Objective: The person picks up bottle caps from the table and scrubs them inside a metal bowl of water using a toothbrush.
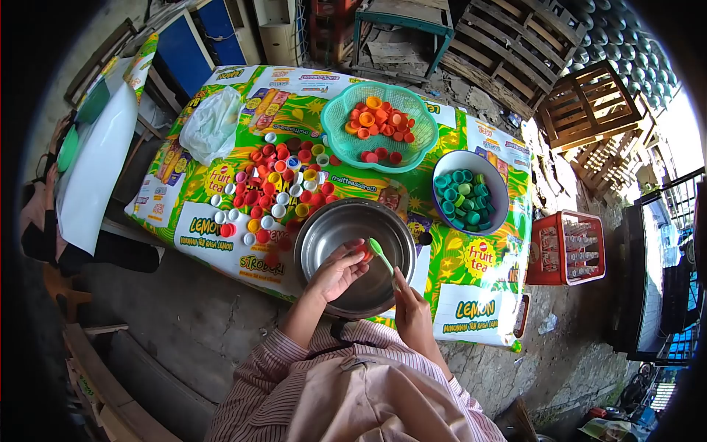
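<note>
Over a metal bowl [309, 239], my left hand [342, 271] pinches a red-orange bottle cap [366, 251]. To its right, my right hand [412, 308] grips a green-headed brush [381, 254], its head close to the cap. Left of the bowl lies a spread of loose caps [266, 187], mostly red, with white and yellow ones among them. A mint-green basket [340, 149] behind the bowl holds red and orange caps [379, 119]. At the right, a white bowl [501, 215] contains green and teal caps [464, 197].
A crumpled clear plastic bag [211, 127] lies on the patterned tablecloth [471, 276] at the far left. A red crate [565, 248] of bottles stands right of the table. Wooden pallets [508, 51] are behind it, and a white chair-like object [99, 169] stands left.
</note>
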A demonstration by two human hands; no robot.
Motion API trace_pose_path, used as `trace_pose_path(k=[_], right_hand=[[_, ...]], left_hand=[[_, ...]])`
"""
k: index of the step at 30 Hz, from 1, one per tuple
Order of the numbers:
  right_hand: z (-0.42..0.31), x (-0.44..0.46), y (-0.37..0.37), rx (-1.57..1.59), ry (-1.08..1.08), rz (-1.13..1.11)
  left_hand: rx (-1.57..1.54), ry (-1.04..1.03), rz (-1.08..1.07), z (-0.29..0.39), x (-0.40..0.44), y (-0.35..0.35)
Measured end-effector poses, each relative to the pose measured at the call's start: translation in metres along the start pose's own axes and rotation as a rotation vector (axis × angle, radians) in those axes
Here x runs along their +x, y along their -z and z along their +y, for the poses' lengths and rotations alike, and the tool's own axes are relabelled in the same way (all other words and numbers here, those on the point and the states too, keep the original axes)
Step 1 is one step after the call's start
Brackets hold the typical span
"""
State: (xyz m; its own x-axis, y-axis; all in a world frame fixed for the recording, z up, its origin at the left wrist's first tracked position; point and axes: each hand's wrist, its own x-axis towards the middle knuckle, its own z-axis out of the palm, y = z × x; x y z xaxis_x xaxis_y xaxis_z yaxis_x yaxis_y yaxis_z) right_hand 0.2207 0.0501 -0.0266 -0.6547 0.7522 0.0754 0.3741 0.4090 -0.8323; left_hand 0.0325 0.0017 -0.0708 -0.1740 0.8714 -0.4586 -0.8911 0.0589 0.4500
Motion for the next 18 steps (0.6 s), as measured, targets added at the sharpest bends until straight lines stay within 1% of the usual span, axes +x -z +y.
trace_pose_path(k=[2,6,8,9,11,12,14,15,17,18], right_hand=[[-0.002,0.002,0.003,0.003,-0.055,0.015],[-0.001,-0.002,-0.002,0.074,-0.038,0.027],[-0.002,-0.004,-0.005,0.145,-0.054,-0.003],[-0.002,-0.004,-0.007,0.146,-0.055,-0.004],[-0.001,-0.004,-0.01,0.128,-0.054,0.01],[-0.001,-0.003,-0.012,0.128,-0.054,0.01],[-0.003,-0.002,-0.013,0.047,0.0,0.055],[-0.004,-0.001,-0.012,0.047,-0.001,0.057],[-0.005,-0.001,-0.01,-0.082,-0.057,-0.014],[-0.006,-0.001,-0.009,-0.082,-0.058,-0.014]], left_hand=[[-0.007,0.029,-0.019,-0.002,0.002,0.003],[-0.079,0.027,-0.045,-0.003,0.002,0.004],[0.199,-0.121,0.032,-0.006,0.002,0.002],[0.199,-0.12,0.034,-0.008,0.002,0.001],[0.418,-0.255,0.109,-0.011,0.003,-0.001],[0.418,-0.255,0.11,-0.011,0.003,-0.001],[0.269,-0.222,0.07,-0.011,0.002,-0.002],[0.27,-0.221,0.069,-0.01,0.002,-0.003],[0.224,-0.187,0.056,-0.006,0.0,-0.003],[0.238,-0.188,0.034,-0.005,0.0,-0.001]])
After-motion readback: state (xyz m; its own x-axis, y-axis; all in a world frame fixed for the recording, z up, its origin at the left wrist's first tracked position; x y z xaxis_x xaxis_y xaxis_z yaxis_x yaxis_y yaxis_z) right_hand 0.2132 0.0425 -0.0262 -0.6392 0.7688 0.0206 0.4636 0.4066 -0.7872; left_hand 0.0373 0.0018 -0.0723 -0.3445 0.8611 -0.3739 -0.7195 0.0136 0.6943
